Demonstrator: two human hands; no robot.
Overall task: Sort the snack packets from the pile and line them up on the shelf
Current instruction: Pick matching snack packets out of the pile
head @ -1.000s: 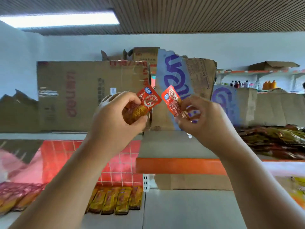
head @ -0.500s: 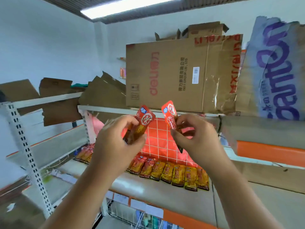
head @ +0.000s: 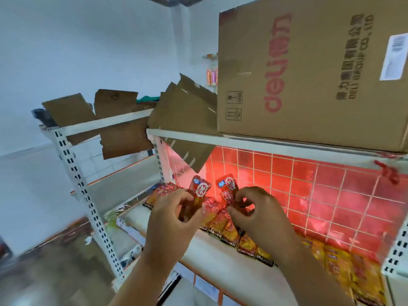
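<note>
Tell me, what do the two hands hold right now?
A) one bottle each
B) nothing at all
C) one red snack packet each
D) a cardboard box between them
C: the left hand grips one red snack packet, the right hand pinches a second red packet, above the shelf.

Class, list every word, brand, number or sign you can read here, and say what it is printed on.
"deli": red logo, sideways on the cardboard box.
"DELI GROUP CO.,LTD": small black print on that box, barely legible; the Chinese characters beside it are blurred.
The white label on the box: unreadable.
On the left packet, right packet and row of packets: print too blurred.
</note>
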